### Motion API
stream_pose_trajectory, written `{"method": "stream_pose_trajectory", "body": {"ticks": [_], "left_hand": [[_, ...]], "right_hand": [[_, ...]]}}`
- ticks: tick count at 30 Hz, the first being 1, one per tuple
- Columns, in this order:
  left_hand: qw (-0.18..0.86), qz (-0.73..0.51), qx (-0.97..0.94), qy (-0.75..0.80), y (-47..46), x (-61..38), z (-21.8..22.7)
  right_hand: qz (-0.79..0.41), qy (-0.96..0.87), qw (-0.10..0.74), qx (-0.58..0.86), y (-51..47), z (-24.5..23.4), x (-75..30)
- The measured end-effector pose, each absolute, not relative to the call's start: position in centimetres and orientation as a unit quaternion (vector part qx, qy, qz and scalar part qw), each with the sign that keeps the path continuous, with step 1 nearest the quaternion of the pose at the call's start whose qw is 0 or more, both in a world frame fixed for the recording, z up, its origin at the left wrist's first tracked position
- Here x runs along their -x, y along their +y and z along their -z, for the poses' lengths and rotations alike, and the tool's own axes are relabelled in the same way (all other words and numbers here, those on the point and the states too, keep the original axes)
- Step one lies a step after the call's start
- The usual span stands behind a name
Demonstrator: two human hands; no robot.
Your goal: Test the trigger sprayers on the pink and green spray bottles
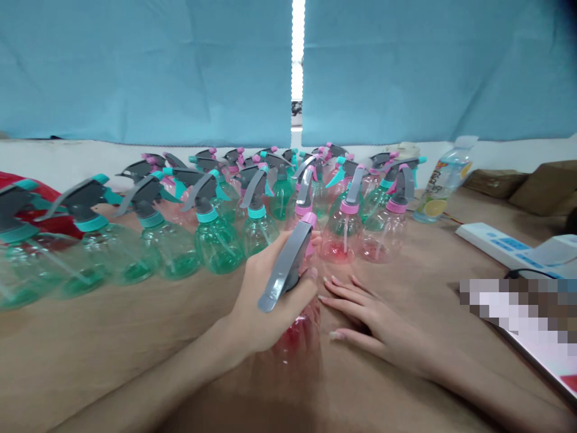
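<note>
My left hand (274,288) is wrapped round the neck of a pink spray bottle (297,337) with a grey trigger head, close in front of me. Its ribbed, see-through body shows below the fingers. My right hand (365,313) lies on the tabletop just right of that bottle, fingers stretched out and apart, fingertips close to its side. Beyond the hands stand more spray bottles: a green one (220,246) with a turquoise collar to the left, and a pink one (341,237) with a pink collar straight ahead.
Several green spray bottles (175,252) form a row on the left, with more behind. At the right stand a drink bottle (435,186), cardboard boxes (545,186), a white power strip (491,243) and a partly blurred-out flat object (518,319). A blue cloth (157,72) covers the back.
</note>
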State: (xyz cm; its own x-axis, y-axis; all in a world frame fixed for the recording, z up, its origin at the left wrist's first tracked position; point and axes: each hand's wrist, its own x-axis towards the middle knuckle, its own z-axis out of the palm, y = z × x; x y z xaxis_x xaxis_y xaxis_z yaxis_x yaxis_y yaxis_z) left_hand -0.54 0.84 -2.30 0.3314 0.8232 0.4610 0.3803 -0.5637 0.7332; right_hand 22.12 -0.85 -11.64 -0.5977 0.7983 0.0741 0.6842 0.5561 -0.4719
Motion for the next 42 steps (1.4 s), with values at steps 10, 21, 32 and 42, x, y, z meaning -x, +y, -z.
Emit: {"method": "stream_pose_trajectory", "body": {"ticks": [10, 21, 32, 42], "left_hand": [[0.248, -0.434, -0.770, 0.398, 0.7, 0.4, 2.1], [0.264, -0.431, -0.766, 0.397, 0.6, 0.1, 1.6], [0.235, -0.413, -0.801, 0.364, 0.7, 0.9, 1.2], [0.275, -0.424, -0.783, 0.364, 0.6, 0.8, 1.3]], "right_hand": [[-0.210, -0.871, 0.151, 0.419, -0.8, 11.9, -22.2], [-0.199, -0.875, 0.157, 0.412, -0.7, 12.0, -22.1], [-0.187, -0.878, 0.163, 0.409, -0.8, 11.9, -22.2], [-0.178, -0.880, 0.154, 0.413, -0.9, 11.5, -22.0]]}}
